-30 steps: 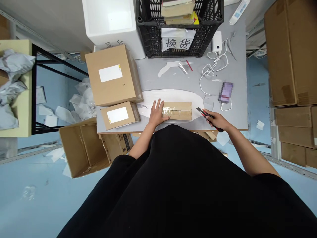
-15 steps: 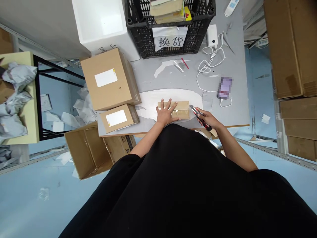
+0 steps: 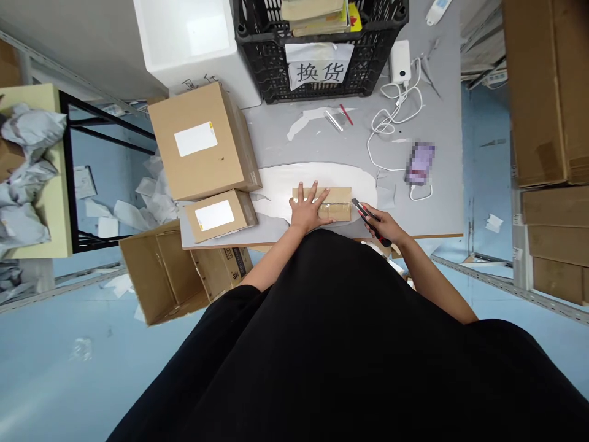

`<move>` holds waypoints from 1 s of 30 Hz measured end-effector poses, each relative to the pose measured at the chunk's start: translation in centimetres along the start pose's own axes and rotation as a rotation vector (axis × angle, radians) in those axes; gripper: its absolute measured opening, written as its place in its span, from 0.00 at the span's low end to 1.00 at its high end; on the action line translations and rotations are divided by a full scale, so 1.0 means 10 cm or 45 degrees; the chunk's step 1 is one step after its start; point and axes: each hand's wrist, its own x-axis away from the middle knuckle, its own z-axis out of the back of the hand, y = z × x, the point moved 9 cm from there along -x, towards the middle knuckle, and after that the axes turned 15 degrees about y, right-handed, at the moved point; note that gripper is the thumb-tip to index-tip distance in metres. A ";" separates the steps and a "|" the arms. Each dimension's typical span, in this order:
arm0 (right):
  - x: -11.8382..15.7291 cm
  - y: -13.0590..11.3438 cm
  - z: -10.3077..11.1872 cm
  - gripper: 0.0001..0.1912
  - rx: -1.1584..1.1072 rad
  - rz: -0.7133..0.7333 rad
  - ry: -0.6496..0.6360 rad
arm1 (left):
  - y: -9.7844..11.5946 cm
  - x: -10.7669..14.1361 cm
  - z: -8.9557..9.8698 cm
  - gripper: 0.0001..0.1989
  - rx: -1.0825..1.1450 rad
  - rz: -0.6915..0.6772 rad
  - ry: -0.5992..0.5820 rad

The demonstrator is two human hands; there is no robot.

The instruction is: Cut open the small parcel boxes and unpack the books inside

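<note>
A small cardboard box (image 3: 340, 212) with clear tape across it lies near the front edge of the grey table (image 3: 304, 142), on a white sheet (image 3: 276, 181). My left hand (image 3: 307, 212) rests flat on the left part of this box, fingers spread. In my right hand (image 3: 385, 226) is a black and red box cutter (image 3: 375, 227), its tip pointing up and left at the box's right edge. Whether the tip touches the cardboard is too small to tell.
Two labelled cartons (image 3: 197, 144) stand left on the table, beside a white foam box (image 3: 188, 37). A black crate (image 3: 317, 80) is at the back. Right of it lie a white cable (image 3: 381, 129) and a phone (image 3: 419, 164). An open carton (image 3: 161, 270) sits below left.
My right hand and the cutter have shifted slightly left and down, the cutter tip staying near the box's right edge. My left hand keeps its place. The view has tilted a little.
</note>
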 end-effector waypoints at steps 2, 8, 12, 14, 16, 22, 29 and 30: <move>0.03 0.04 -0.01 0.36 0.002 -0.002 -0.012 | -0.01 -0.01 -0.02 0.52 0.040 0.001 0.011; 0.11 0.20 -0.02 0.38 -0.027 -0.022 -0.039 | -0.04 -0.01 -0.06 0.53 0.112 0.014 0.037; 0.20 0.23 -0.06 0.38 -0.034 -0.027 -0.075 | -0.04 -0.02 -0.08 0.53 0.110 0.007 0.048; 0.24 0.23 -0.05 0.38 -0.046 -0.020 -0.071 | -0.05 -0.03 -0.09 0.53 0.100 0.002 0.056; 0.25 0.28 -0.02 0.38 -0.063 -0.023 -0.046 | -0.06 -0.04 -0.10 0.53 0.085 -0.002 0.070; -0.01 0.65 0.31 0.35 0.191 0.034 0.408 | -0.08 -0.04 -0.11 0.52 0.105 -0.040 0.147; -0.51 0.74 0.22 0.30 0.745 0.220 0.787 | -0.49 0.03 0.09 0.39 0.460 0.136 0.493; -0.56 0.76 0.18 0.30 0.759 0.219 0.793 | -0.61 0.05 0.12 0.37 0.522 0.203 0.563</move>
